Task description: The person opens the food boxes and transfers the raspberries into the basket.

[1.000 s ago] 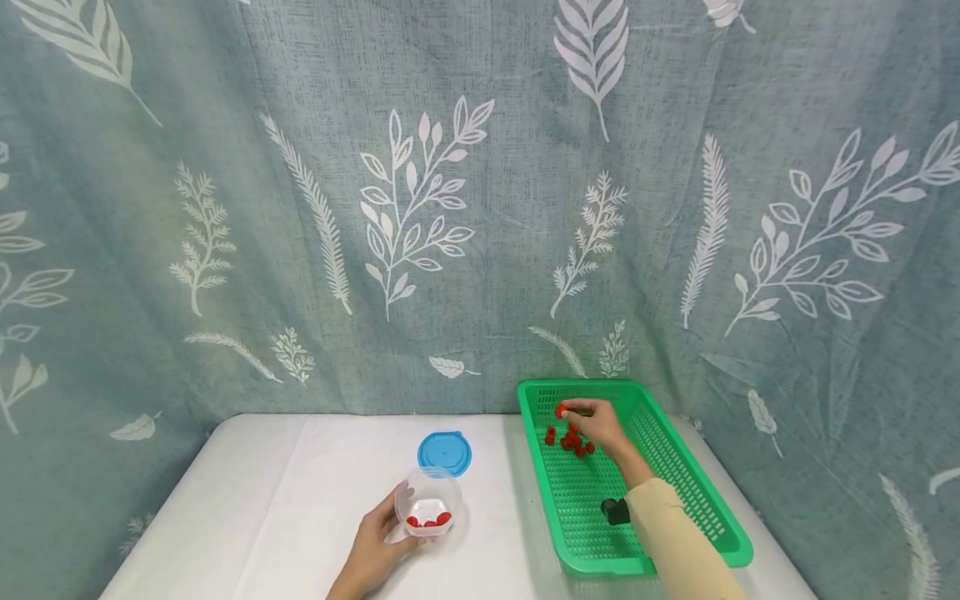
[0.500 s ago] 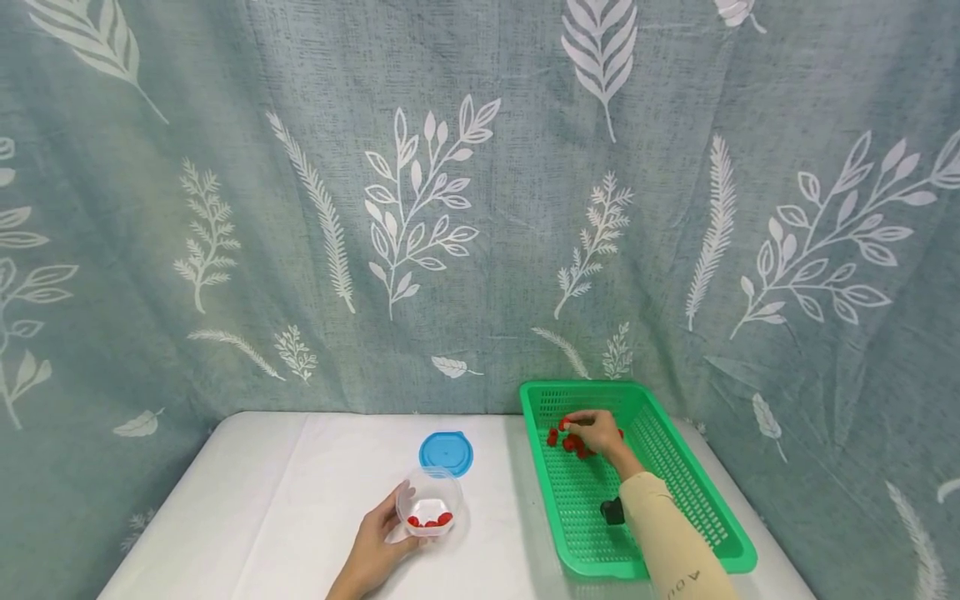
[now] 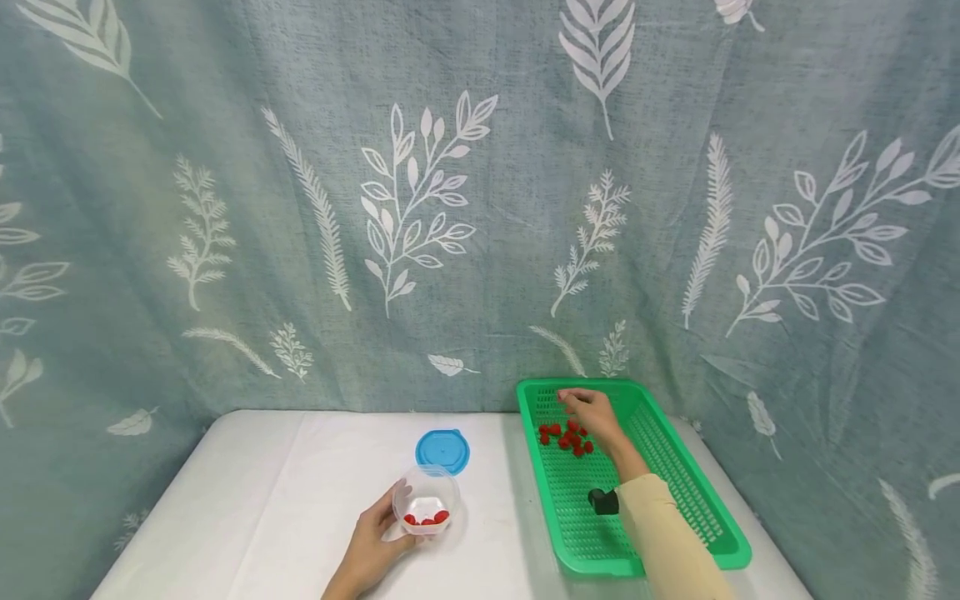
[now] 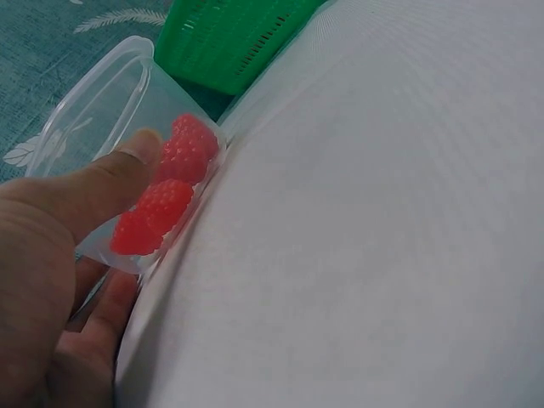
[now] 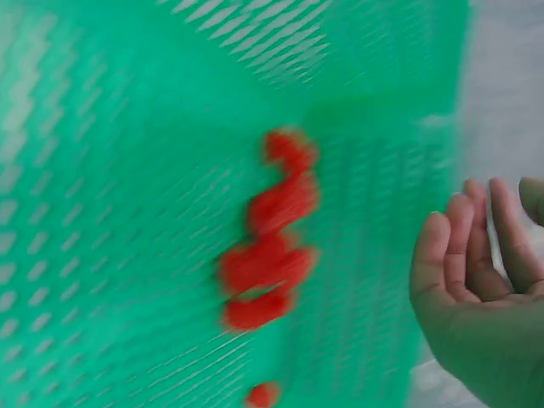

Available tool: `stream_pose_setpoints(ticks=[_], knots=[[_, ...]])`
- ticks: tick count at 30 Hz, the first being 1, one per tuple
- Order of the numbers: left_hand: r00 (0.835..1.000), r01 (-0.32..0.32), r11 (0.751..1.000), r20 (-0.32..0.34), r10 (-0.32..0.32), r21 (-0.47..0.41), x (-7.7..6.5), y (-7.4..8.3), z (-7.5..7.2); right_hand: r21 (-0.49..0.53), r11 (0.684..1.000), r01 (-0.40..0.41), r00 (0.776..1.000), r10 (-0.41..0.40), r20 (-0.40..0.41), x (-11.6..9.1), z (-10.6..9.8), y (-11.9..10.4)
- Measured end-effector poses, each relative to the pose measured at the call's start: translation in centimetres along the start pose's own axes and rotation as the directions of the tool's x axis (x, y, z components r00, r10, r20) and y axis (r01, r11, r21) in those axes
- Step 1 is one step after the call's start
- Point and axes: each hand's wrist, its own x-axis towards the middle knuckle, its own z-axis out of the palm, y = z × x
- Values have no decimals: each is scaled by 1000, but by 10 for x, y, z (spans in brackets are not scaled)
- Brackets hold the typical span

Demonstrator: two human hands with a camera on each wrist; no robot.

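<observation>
A clear plastic tub [image 3: 426, 492] stands on the white table with several red raspberries [image 4: 166, 195] in its bottom. My left hand [image 3: 377, 537] grips it from the left side, thumb across the near wall and fingers beneath and behind. Over the far end of a green plastic basket [image 3: 555, 533] is my right hand [image 3: 596, 417]. Its fingers [image 5: 433, 255] are loosely bent in the right wrist view, with a gap to the thumb and no raspberry showing between them. Several more raspberries [image 3: 573, 437] lie on the basket's floor below that hand, blurred in the right wrist view.
A round blue lid [image 3: 442, 452] lies flat on the table just behind the tub. The basket's raised walls border the right side of the table. A patterned grey-green curtain [image 3: 300, 250] hangs right behind the table's far edge.
My right hand lowered a raspberry into the basket, let it go beside the others, and rose again toward the far wall. The left hand has stayed on the tub.
</observation>
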Motion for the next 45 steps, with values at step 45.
stream_pose_setpoints(ticks=[45], knots=[[1000, -7, 999, 3, 7, -46, 0, -6, -2, -276, 909, 312, 921, -218, 322, -91, 206, -21]])
